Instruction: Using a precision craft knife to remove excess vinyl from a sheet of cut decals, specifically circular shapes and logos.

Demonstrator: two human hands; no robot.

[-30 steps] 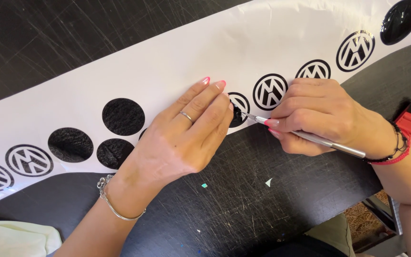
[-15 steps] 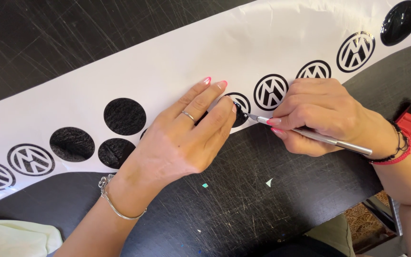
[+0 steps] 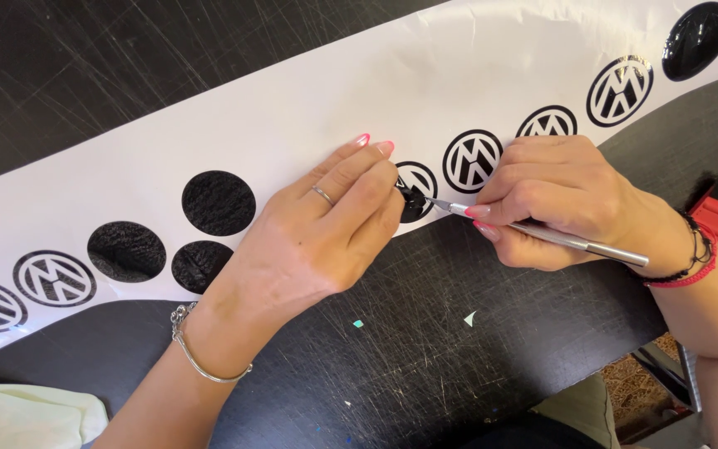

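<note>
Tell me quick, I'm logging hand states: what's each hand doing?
Left hand: open, flat, pressing the sheet by a decal.
Right hand: closed on the knife, tip at that decal.

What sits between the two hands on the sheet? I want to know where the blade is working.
In the head view, a round black sticker on the white sheet lies between the left hand and right hand; the knife tip touches it.

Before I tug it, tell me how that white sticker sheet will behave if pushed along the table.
The white sheet looks thin and lies flat, so it would probably flex or buckle, not slide stiffly. It seems light: the left hand is pressed on it while the right hand works the metal tool. The glossy backing may slip on the black table.
</note>
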